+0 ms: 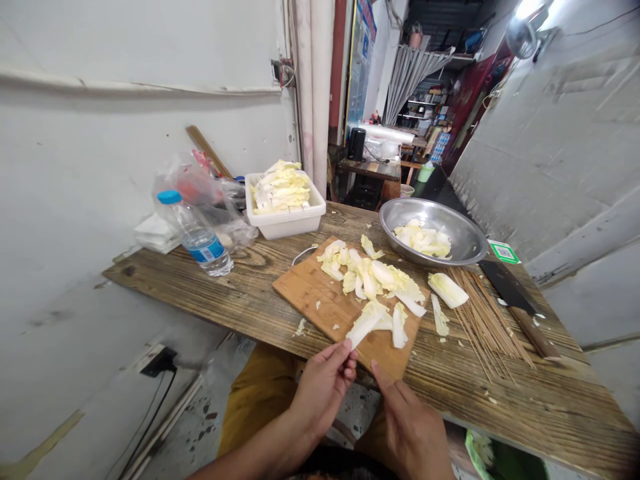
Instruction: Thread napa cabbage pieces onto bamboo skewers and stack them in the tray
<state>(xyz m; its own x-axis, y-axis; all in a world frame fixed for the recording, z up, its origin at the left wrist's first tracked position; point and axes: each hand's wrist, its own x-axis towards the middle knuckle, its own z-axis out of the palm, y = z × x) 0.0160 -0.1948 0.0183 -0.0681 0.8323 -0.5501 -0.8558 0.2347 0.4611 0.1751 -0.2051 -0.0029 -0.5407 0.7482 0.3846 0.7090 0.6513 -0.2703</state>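
My left hand (327,380) pinches the near end of a pale napa cabbage leaf (367,321) between thumb and fingers, over the front edge of the wooden cutting board (305,283). To its right, my right hand (413,417) is closed with the index finger reaching toward the board's edge. Whatever its curled fingers hold, if anything, is hidden. More cut cabbage leaves (373,277) lie loosely heaped on the board. Just right of the board rest a chunk of cabbage (449,290) and a spread of thin bamboo skewers (487,320).
A white tub (285,223) holds stacked cabbage at the back. The steel bowl (463,243) behind the board contains more pieces. A cleaver (520,303) lies at the right, near a QR-code card (503,252). A water bottle (200,237) and plastic bags (200,187) stand left.
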